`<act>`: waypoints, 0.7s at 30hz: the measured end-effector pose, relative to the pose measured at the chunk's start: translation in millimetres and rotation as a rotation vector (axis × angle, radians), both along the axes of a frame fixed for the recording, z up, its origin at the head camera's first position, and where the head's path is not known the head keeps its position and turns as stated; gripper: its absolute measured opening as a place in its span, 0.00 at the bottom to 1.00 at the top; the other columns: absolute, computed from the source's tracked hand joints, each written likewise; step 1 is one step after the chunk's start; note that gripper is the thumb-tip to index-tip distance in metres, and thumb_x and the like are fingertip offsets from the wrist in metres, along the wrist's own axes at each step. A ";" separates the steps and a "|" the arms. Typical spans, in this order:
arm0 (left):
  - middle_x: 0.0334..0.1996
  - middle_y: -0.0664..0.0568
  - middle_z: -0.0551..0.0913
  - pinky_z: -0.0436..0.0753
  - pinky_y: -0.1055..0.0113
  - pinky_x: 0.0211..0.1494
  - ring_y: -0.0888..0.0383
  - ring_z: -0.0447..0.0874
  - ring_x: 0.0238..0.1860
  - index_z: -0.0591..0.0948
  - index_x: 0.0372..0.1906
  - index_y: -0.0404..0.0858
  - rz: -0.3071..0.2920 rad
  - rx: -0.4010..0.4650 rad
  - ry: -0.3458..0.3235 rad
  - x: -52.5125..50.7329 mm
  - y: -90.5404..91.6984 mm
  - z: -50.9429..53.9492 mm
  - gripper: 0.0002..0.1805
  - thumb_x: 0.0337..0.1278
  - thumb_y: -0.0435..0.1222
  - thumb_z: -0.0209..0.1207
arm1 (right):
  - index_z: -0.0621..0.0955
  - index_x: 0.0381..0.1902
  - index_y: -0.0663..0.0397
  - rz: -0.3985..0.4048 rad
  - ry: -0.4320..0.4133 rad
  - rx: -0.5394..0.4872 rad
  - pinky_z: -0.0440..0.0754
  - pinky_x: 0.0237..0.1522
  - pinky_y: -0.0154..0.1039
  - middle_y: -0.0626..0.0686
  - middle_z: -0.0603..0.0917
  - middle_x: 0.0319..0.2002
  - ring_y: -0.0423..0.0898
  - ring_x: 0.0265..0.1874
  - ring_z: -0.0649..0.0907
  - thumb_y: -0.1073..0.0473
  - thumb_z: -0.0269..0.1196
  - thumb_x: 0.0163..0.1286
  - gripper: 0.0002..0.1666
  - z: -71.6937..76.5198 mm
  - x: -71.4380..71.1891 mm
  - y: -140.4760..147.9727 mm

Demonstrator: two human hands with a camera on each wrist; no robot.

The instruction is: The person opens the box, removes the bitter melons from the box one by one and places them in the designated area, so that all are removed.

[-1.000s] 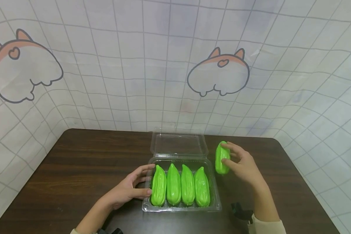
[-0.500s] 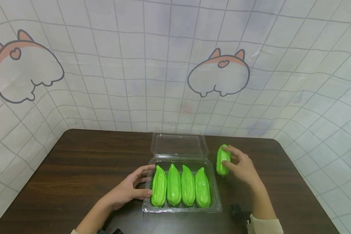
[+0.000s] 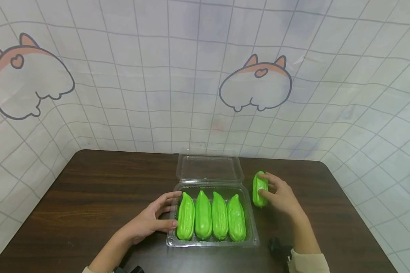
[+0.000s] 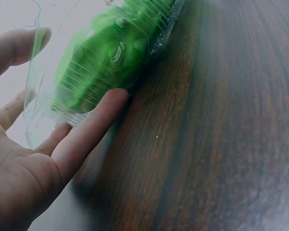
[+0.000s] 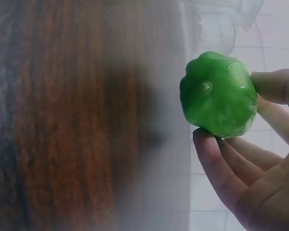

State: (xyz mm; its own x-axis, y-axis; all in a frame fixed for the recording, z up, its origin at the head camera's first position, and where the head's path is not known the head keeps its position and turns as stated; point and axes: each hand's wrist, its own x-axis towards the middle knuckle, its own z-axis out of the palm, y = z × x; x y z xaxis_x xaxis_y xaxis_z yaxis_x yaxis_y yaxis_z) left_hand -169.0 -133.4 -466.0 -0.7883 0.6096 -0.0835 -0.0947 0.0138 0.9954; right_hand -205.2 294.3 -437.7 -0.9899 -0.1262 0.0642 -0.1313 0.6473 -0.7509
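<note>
An open clear plastic clamshell container (image 3: 253, 227) sits on the table, with several bright green ribbed gourds (image 3: 219, 216) side by side in it, narrow tips away from me. My left hand (image 3: 155, 216) rests at the container's left wall, fingers spread and fairly straight, thumb at the near part. In the left wrist view its fingertips touch the clear side. Right of the container, my right hand (image 3: 283, 195) pinches another green gourd (image 5: 216, 96) between thumb and fingertips. That gourd stands lengthwise, apart from the container; its height above the table is hard to tell.
The clear lid (image 3: 208, 168) is folded back behind the container. Dark wood table (image 3: 99, 189) extends to both sides, and a white gridded sheet (image 3: 177, 94) with cartoon drawings stands along its back. A dark object (image 3: 276, 246) shows by the right wrist.
My right hand has moved slightly towards me with the gourd still pinched in it. My left hand, the container and the gourds inside stay in place.
</note>
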 end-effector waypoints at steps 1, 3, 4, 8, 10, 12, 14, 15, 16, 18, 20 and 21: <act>0.75 0.35 0.50 0.85 0.49 0.50 0.32 0.53 0.73 0.56 0.78 0.45 0.000 0.000 0.000 0.2 0.0 0.1 0.43 0.62 0.32 0.65 | 0.73 0.69 0.56 0.006 -0.003 0.007 0.80 0.55 0.59 0.68 0.61 0.74 0.68 0.61 0.77 0.60 0.65 0.70 0.30 -0.5 0.2 -0.2; 0.75 0.35 0.50 0.85 0.49 0.50 0.32 0.53 0.73 0.56 0.78 0.45 0.000 -0.001 0.000 0.4 -0.1 0.2 0.43 0.62 0.32 0.65 | 0.73 0.69 0.56 0.015 -0.010 0.021 0.81 0.54 0.58 0.69 0.61 0.74 0.68 0.61 0.77 0.60 0.64 0.70 0.30 -1.7 0.5 -0.8; 0.75 0.35 0.50 0.85 0.49 0.50 0.32 0.53 0.73 0.56 0.78 0.44 0.000 -0.002 0.003 0.4 -0.3 0.1 0.43 0.62 0.32 0.65 | 0.73 0.69 0.56 0.019 -0.015 0.025 0.82 0.53 0.57 0.69 0.61 0.74 0.68 0.61 0.77 0.60 0.64 0.70 0.30 -2.1 0.9 -1.0; 0.75 0.36 0.51 0.85 0.50 0.50 0.32 0.53 0.72 0.56 0.78 0.44 0.001 -0.009 0.006 0.3 -0.8 -0.9 0.43 0.62 0.32 0.66 | 0.72 0.69 0.56 0.033 -0.031 0.033 0.83 0.51 0.56 0.68 0.61 0.74 0.69 0.62 0.76 0.61 0.64 0.71 0.30 -3.1 2.9 -1.6; 0.75 0.36 0.51 0.85 0.50 0.50 0.33 0.53 0.72 0.56 0.78 0.45 0.002 -0.016 0.000 0.1 -1.0 -1.8 0.44 0.62 0.32 0.66 | 0.72 0.70 0.56 0.036 -0.036 0.039 0.82 0.52 0.57 0.68 0.61 0.74 0.68 0.62 0.76 0.60 0.63 0.71 0.30 -3.0 4.1 -1.6; 0.75 0.38 0.52 0.85 0.50 0.50 0.34 0.54 0.73 0.57 0.78 0.46 0.005 -0.023 -0.010 0.0 -0.8 -2.2 0.44 0.61 0.32 0.66 | 0.72 0.70 0.56 0.037 -0.039 0.046 0.81 0.53 0.59 0.68 0.60 0.74 0.68 0.62 0.76 0.59 0.63 0.72 0.30 -3.1 4.5 -1.4; 0.75 0.38 0.52 0.85 0.49 0.50 0.34 0.54 0.73 0.57 0.77 0.47 0.006 -0.025 -0.014 -0.1 -0.5 -2.8 0.44 0.61 0.32 0.66 | 0.72 0.70 0.55 0.036 -0.040 0.059 0.79 0.55 0.61 0.68 0.60 0.75 0.68 0.62 0.76 0.58 0.62 0.72 0.30 -3.1 4.3 -1.6; 0.75 0.39 0.52 0.85 0.49 0.50 0.35 0.54 0.73 0.57 0.77 0.48 0.008 -0.027 -0.016 -0.2 -0.4 -3.0 0.44 0.61 0.32 0.66 | 0.72 0.70 0.55 0.036 -0.038 0.067 0.78 0.56 0.63 0.67 0.61 0.74 0.68 0.62 0.76 0.58 0.62 0.72 0.30 -3.3 4.0 -1.6; 0.75 0.40 0.52 0.85 0.49 0.50 0.35 0.54 0.73 0.57 0.77 0.49 0.011 -0.029 -0.016 -0.2 -0.3 -3.1 0.44 0.61 0.32 0.66 | 0.72 0.70 0.54 0.035 -0.034 0.073 0.77 0.56 0.64 0.67 0.61 0.74 0.68 0.62 0.76 0.58 0.62 0.72 0.30 -3.3 3.6 -1.7; 0.75 0.40 0.53 0.85 0.48 0.50 0.35 0.55 0.72 0.58 0.77 0.49 0.013 -0.026 -0.012 -0.4 -0.2 -3.3 0.44 0.60 0.32 0.67 | 0.72 0.70 0.54 0.036 -0.031 0.084 0.76 0.57 0.65 0.66 0.62 0.74 0.69 0.62 0.75 0.57 0.61 0.73 0.29 -3.6 2.8 -2.2; 0.75 0.40 0.53 0.85 0.48 0.50 0.35 0.55 0.72 0.58 0.77 0.49 0.014 -0.024 -0.007 -0.7 -0.3 -3.5 0.44 0.60 0.32 0.67 | 0.72 0.70 0.54 0.035 -0.030 0.091 0.74 0.59 0.67 0.66 0.62 0.74 0.69 0.63 0.74 0.57 0.61 0.73 0.29 -4.2 2.2 -2.3; 0.75 0.39 0.53 0.85 0.48 0.50 0.35 0.55 0.72 0.58 0.77 0.48 0.012 -0.021 -0.001 -1.1 -0.5 -4.1 0.44 0.60 0.32 0.67 | 0.72 0.70 0.54 0.034 -0.029 0.092 0.73 0.59 0.67 0.66 0.62 0.74 0.69 0.63 0.74 0.57 0.61 0.73 0.29 -4.7 2.0 -2.3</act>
